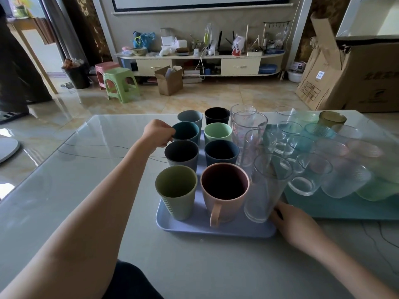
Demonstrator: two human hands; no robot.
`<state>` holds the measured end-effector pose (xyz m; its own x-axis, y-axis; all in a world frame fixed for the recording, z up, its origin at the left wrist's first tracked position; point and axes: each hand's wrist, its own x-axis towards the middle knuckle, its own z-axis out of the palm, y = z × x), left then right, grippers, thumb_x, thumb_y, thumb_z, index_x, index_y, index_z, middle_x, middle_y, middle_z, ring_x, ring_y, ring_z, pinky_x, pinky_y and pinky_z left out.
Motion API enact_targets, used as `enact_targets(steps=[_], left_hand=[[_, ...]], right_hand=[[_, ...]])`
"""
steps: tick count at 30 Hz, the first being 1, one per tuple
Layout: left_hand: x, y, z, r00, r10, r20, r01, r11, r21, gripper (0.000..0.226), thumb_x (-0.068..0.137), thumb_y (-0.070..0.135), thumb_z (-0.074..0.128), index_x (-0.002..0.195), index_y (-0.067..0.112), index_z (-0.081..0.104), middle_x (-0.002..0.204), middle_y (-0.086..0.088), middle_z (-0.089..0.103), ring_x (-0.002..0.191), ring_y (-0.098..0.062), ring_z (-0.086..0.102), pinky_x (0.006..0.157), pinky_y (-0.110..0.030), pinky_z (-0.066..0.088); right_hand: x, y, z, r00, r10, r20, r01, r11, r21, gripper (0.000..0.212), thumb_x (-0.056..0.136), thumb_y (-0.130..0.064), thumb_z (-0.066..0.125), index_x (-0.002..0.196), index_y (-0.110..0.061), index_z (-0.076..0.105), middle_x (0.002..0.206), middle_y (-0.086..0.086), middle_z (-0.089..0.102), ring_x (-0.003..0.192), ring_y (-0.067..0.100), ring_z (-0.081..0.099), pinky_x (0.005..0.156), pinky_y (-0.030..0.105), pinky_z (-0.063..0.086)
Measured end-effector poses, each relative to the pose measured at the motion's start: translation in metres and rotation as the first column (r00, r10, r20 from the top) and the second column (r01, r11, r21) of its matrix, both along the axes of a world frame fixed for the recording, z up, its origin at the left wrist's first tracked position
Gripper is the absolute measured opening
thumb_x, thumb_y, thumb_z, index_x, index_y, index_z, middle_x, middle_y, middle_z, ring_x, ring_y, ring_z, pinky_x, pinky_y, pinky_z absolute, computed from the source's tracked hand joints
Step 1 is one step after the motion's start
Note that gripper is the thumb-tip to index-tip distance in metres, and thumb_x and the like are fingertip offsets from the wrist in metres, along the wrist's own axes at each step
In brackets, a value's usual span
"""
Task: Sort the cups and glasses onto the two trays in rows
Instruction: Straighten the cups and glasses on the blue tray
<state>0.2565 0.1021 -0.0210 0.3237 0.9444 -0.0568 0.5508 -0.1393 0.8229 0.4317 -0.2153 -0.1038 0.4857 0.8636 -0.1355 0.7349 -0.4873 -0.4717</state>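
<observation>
A lilac tray [194, 228] holds two rows of coloured plastic cups and a row of tall clear glasses. My left hand [158, 133] pinches the rim of the teal cup [186, 132], third back in the left row. My right hand [291, 221] rests at the tray's near right corner, fingers touching the base of the nearest tall glass [266, 188]. In front stand an olive green cup [177, 193] and a pink mug [224, 190] with its handle toward me. To the right, a teal tray [336, 209] carries several short clear and tinted glasses.
Both trays sit on a glass-topped table [75, 169]. An amber glass [332, 119] stands at the far right of the teal tray. Beyond the table are a tiled floor, green and pink stools [121, 83], cardboard boxes [354, 76] and a cluttered TV shelf.
</observation>
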Motion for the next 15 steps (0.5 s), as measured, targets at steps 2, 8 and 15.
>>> enact_targets(steps=[2,8,15], left_hand=[[0.000,0.000,0.000,1.000,0.002,-0.004,-0.002,1.000,-0.004,0.014,0.081,0.004,0.056,0.088,0.004,0.068,0.060,-0.005,0.057,0.050,-0.014,0.046,0.046,-0.020,0.044],[-0.002,0.002,-0.002,1.000,-0.006,-0.003,0.006,0.998,-0.058,0.013,0.087,0.009,0.058,0.075,0.009,0.064,0.059,-0.003,0.058,0.048,-0.011,0.047,0.035,-0.013,0.042],[0.001,0.012,-0.009,0.995,0.079,0.065,-0.074,0.995,-0.072,0.034,0.093,0.041,0.048,0.084,0.009,0.057,0.060,-0.003,0.050,0.049,-0.015,0.040,0.045,-0.021,0.037]], right_hand=[[-0.001,0.000,0.001,1.000,0.003,0.000,-0.003,1.000,-0.003,0.027,0.097,-0.034,0.041,0.093,-0.012,0.056,0.096,0.011,0.067,0.087,0.028,0.061,0.075,0.040,0.048],[-0.002,0.001,0.002,1.000,-0.015,0.016,0.015,1.000,-0.021,0.027,0.096,-0.033,0.041,0.094,-0.012,0.056,0.099,0.012,0.067,0.090,0.030,0.060,0.074,0.039,0.048],[-0.003,0.000,0.005,1.000,-0.015,0.012,0.016,0.999,-0.031,0.026,0.097,-0.033,0.040,0.096,-0.013,0.056,0.101,0.012,0.066,0.092,0.030,0.061,0.076,0.039,0.049]])
